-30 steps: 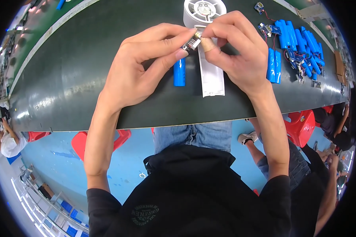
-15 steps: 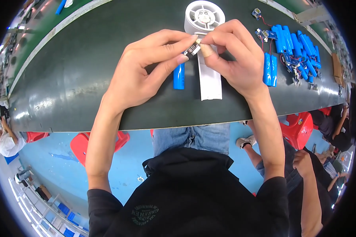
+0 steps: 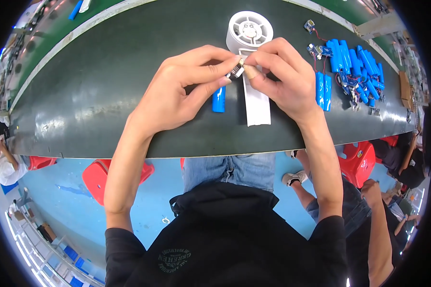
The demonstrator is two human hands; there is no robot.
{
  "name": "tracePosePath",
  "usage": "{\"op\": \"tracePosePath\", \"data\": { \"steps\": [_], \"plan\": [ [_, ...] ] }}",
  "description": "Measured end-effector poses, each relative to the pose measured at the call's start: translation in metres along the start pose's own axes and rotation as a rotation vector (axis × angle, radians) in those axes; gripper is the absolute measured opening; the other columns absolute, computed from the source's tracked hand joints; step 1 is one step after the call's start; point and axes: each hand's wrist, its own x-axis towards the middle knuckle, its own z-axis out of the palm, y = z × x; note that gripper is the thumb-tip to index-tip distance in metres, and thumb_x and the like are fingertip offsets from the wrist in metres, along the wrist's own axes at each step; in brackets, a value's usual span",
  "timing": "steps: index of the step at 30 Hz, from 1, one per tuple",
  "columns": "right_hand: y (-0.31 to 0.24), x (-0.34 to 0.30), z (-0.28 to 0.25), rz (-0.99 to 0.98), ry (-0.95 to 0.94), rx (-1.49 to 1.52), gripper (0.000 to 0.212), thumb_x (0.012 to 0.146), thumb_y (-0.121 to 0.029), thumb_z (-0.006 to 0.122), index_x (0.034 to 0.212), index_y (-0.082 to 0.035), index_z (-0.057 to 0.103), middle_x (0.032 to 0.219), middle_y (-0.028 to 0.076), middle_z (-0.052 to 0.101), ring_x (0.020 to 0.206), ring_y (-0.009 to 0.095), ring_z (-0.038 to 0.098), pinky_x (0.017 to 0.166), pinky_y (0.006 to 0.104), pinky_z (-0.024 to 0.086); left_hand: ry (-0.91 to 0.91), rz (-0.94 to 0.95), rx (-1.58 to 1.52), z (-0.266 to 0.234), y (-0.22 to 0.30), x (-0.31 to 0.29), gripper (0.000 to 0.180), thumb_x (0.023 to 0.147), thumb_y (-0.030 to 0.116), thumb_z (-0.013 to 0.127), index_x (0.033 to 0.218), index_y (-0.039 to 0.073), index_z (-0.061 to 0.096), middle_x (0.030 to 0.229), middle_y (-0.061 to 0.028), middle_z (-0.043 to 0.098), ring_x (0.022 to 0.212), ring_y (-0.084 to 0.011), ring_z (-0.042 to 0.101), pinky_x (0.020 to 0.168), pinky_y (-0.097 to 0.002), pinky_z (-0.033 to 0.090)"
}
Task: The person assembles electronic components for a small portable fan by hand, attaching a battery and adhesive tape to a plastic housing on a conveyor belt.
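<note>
Between thumb and fingers, my left hand (image 3: 177,93) pinches a small circuit board (image 3: 236,71) with pale metal parts. My right hand (image 3: 289,81) is closed in a pinch against the board's right edge; whatever it grips there is too small to make out. A tan strip wraps its thumb. Under my hands lies a white fan (image 3: 250,29) with a round slotted head at the far side and a long flat handle (image 3: 257,107) pointing toward me. Left of the handle, a blue battery pack (image 3: 219,101) is partly covered by my left hand.
On the right side of the dark table (image 3: 81,115) is a heap of blue battery packs (image 3: 368,67) with wired circuit boards. Two packs (image 3: 323,91) lie at its near left. A cardboard piece (image 3: 406,91) is at the right rim. Another person's forearm (image 3: 380,234) shows at lower right.
Both hands and the board sit slightly lower in the picture, as do the fan and the blue pack, while the view has shifted a little. The pinching grip looks the same.
</note>
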Motion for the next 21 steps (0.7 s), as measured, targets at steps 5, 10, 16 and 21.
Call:
{"op": "tracePosePath", "data": {
  "steps": [5,10,16,21],
  "plan": [
    [-0.007,0.001,0.001,0.028,0.035,0.0,0.021,0.074,0.004,0.078,0.093,0.0,0.069,0.088,0.006,0.061,0.068,0.012,0.059,0.057,0.0238,0.05,0.105,0.068,-0.065,0.005,-0.004,-0.002,0.03,0.085,-0.006,0.064,0.114,-0.003,0.069,0.11,-0.0153,0.068,0.092,-0.0269,0.067,0.082,-0.0318,0.053],
    [-0.008,0.003,0.0,0.033,0.002,0.014,0.019,0.076,0.003,0.077,0.093,-0.002,0.07,0.088,0.006,0.061,0.07,0.013,0.06,0.058,0.0244,0.05,0.079,0.049,-0.078,0.001,-0.003,-0.002,0.03,0.086,-0.005,0.066,0.116,-0.003,0.069,0.111,-0.0151,0.068,0.093,-0.0258,0.067,0.084,-0.0313,0.053],
    [-0.027,-0.003,-0.009,0.23,0.09,-0.055,0.023,0.079,0.001,0.076,0.101,-0.003,0.07,0.09,0.005,0.06,0.067,0.011,0.056,0.055,0.0225,0.046,0.086,-0.055,-0.234,-0.003,-0.003,-0.002,0.037,0.085,-0.008,0.063,0.121,-0.002,0.068,0.119,-0.0167,0.066,0.106,-0.0219,0.064,0.091,-0.0306,0.051],
    [-0.057,-0.024,-0.018,0.992,0.052,0.18,0.029,0.091,-0.006,0.069,0.119,-0.002,0.065,0.093,0.0,0.061,0.063,0.002,0.05,0.053,0.0197,0.041,0.089,-0.08,-0.243,-0.003,0.0,-0.001,0.039,0.084,-0.009,0.064,0.122,-0.002,0.067,0.12,-0.0171,0.066,0.109,-0.022,0.063,0.094,-0.0317,0.05]
  ]
}}
